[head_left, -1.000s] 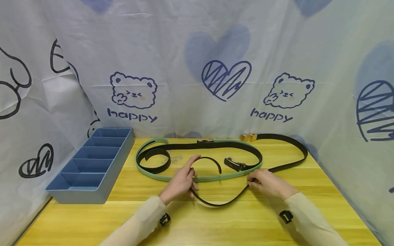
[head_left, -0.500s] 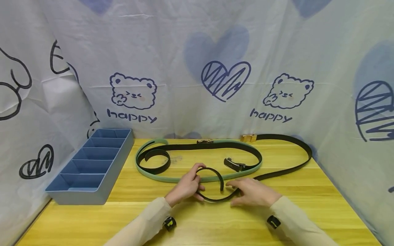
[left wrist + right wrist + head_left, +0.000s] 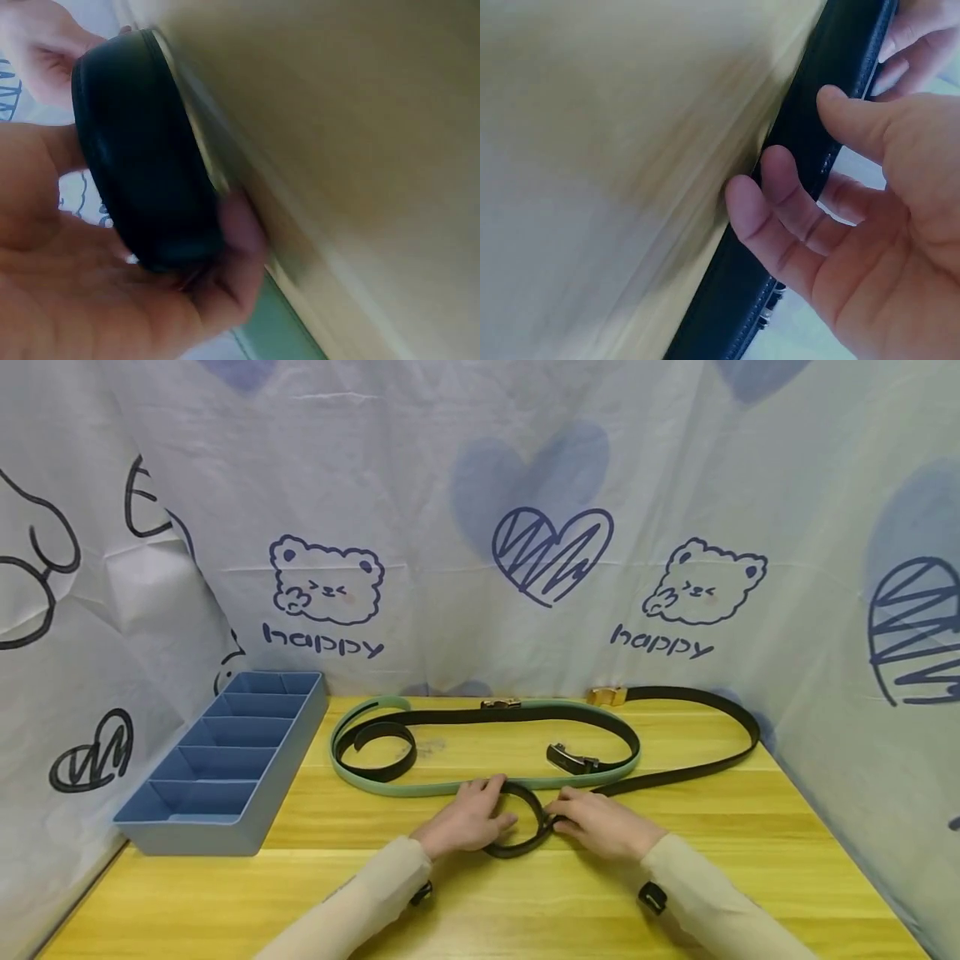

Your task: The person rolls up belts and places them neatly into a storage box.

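Note:
A black belt with a gold buckle lies along the right of the table, its near end rolled into a loop standing on edge. My left hand holds the left side of that loop, fingers curled round the black strap in the left wrist view. At the loop's right side, my right hand pinches the strap between thumb and fingers. Behind the hands lie a green belt and, inside its oval, another black belt with a dark metal buckle.
On the left stands a blue divided box with several compartments. A printed curtain hangs behind the yellow wooden table and along both sides.
The right hand has slid left along the strap towards the left hand. The strap's end has rolled from an open curve into a closed loop, and the left hand has shifted slightly right.

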A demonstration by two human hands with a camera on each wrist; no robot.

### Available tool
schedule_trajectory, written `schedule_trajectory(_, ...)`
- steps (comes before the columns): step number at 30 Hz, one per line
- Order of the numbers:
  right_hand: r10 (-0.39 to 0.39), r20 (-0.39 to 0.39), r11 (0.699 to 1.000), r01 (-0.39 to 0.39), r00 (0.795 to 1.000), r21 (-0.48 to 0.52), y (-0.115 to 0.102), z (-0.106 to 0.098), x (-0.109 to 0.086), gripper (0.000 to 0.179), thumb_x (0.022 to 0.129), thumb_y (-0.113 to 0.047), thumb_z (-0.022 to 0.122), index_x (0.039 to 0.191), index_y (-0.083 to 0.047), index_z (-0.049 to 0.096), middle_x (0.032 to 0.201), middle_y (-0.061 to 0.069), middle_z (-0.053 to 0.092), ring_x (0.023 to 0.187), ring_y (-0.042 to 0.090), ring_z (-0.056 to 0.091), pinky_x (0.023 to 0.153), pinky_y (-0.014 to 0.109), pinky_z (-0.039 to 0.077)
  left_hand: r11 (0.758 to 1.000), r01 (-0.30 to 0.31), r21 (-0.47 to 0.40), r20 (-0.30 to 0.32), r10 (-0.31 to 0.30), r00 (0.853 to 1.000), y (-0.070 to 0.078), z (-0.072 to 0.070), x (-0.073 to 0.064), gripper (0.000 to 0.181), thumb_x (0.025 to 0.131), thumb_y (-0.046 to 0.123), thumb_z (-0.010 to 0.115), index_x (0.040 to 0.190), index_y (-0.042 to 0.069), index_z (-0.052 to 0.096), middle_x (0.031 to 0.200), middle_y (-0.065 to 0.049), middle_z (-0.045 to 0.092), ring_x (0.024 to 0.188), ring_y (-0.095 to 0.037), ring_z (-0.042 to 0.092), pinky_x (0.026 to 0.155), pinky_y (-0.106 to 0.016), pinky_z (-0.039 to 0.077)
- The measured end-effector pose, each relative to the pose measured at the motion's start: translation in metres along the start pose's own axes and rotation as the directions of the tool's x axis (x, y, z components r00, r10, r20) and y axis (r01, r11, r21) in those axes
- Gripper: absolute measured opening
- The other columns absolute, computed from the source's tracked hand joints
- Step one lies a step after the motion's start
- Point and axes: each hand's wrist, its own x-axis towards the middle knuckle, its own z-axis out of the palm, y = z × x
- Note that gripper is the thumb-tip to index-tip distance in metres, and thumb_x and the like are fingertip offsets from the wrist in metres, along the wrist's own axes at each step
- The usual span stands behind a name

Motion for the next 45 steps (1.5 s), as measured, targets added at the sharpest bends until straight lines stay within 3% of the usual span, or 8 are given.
schedule_trajectory(6, 0.026, 0.066, 0.995, -0.032, 0.997, 0.094, 0.001, -0.002, 0.005, 0.037, 0.102, -0.024, 0.053, 0.138, -0.017, 0.057, 0.105, -0.004, 0.052, 0.081, 0.006, 0.049, 0.075, 0.03, 0.045, 0.991, 0.002, 0.134, 0.072, -0.012, 0.997, 0.009, 0.001, 0.0, 0.066, 0.099, 0.059, 0.042, 0.155, 0.026, 0.03, 0.155, -0.025, 0.028, 0.144, -0.042, 0.025, 0.101, -0.062, 0.04)
schedule_trajectory(14, 0.058, 0.113, 0.991, -0.071, 0.992, 0.111, 0.0, 0.0, 0.012, 0.053, 0.097, -0.044, 0.059, 0.143, -0.019, 0.053, 0.105, -0.004, 0.049, 0.086, 0.011, 0.047, 0.074, 0.029, 0.042, 0.977, -0.008, 0.213, 0.062, -0.005, 0.998, 0.017, 0.006, 0.006, 0.057, 0.097, 0.061, 0.045, 0.147, 0.032, 0.045, 0.153, -0.026, 0.032, 0.139, -0.046, 0.031, 0.091, -0.06, 0.048)
schedule_trajectory(18, -0.027, 0.07, 0.994, 0.019, 0.997, 0.11, -0.007, 0.001, 0.018, 0.037, 0.097, -0.033, 0.061, 0.13, -0.016, 0.064, 0.108, -0.004, 0.06, 0.092, 0.011, 0.058, 0.081, 0.032, 0.05, 0.976, 0.0, 0.219, 0.049, -0.011, 0.999, 0.018, 0.006, 0.007, 0.048, 0.097, 0.051, 0.053, 0.14, 0.029, 0.052, 0.145, -0.023, 0.041, 0.125, -0.042, 0.042, 0.085, -0.053, 0.05)
schedule_trajectory(22, -0.123, 0.03, 0.986, 0.119, 0.992, 0.121, -0.014, 0.004, 0.021, 0.022, 0.098, -0.018, 0.062, 0.118, -0.016, 0.069, 0.106, -0.004, 0.066, 0.094, 0.009, 0.063, 0.082, 0.028, 0.052, 0.967, -0.053, 0.247, 0.023, 0.049, 0.999, 0.017, 0.005, 0.006, 0.031, 0.097, 0.038, 0.059, 0.124, 0.024, 0.061, 0.127, -0.018, 0.054, 0.108, -0.035, 0.047, 0.079, -0.045, 0.048)
schedule_trajectory(26, -0.072, 0.04, 0.988, 0.066, 0.997, 0.14, -0.017, 0.003, 0.022, 0.03, 0.093, -0.038, 0.066, 0.118, -0.021, 0.07, 0.108, -0.007, 0.066, 0.092, 0.006, 0.061, 0.079, 0.027, 0.051, 0.944, -0.129, 0.304, 0.01, 0.132, 0.991, 0.015, 0.001, 0.007, 0.023, 0.093, 0.031, 0.068, 0.115, 0.022, 0.064, 0.114, -0.01, 0.064, 0.108, -0.032, 0.052, 0.084, -0.044, 0.047)
schedule_trajectory(32, 0.014, 0.045, 0.998, -0.017, 0.999, 0.064, -0.023, 0.006, 0.022, 0.047, 0.089, -0.059, 0.06, 0.125, -0.029, 0.064, 0.107, -0.008, 0.061, 0.081, 0.003, 0.055, 0.071, 0.029, 0.048, 0.913, -0.249, 0.324, 0.067, 0.24, 0.968, 0.007, -0.011, 0.009, 0.03, 0.087, 0.023, 0.075, 0.116, 0.023, 0.065, 0.108, -0.003, 0.066, 0.107, -0.026, 0.058, 0.087, -0.039, 0.052)
schedule_trajectory(38, -0.064, -0.006, 0.998, 0.064, 0.998, 0.015, -0.023, 0.01, 0.023, 0.029, 0.098, -0.045, 0.055, 0.116, -0.027, 0.069, 0.095, -0.009, 0.056, 0.07, 0.003, 0.049, 0.061, 0.023, 0.043, 0.884, -0.332, 0.33, 0.118, 0.31, 0.943, -0.003, -0.023, 0.01, 0.03, 0.088, 0.008, 0.072, 0.115, 0.023, 0.069, 0.094, 0.001, 0.059, 0.078, -0.011, 0.047, 0.067, -0.023, 0.044)
schedule_trajectory(45, -0.197, -0.005, 0.979, 0.197, 0.98, 0.052, -0.027, 0.012, 0.028, 0.02, 0.099, -0.022, 0.059, 0.116, -0.018, 0.069, 0.108, -0.006, 0.064, 0.096, 0.005, 0.061, 0.087, 0.028, 0.051, 0.856, -0.332, 0.396, 0.107, 0.316, 0.943, -0.009, -0.031, 0.01, 0.028, 0.089, -0.004, 0.065, 0.103, 0.02, 0.07, 0.084, 0.001, 0.059, 0.072, -0.012, 0.046, 0.062, -0.023, 0.041)
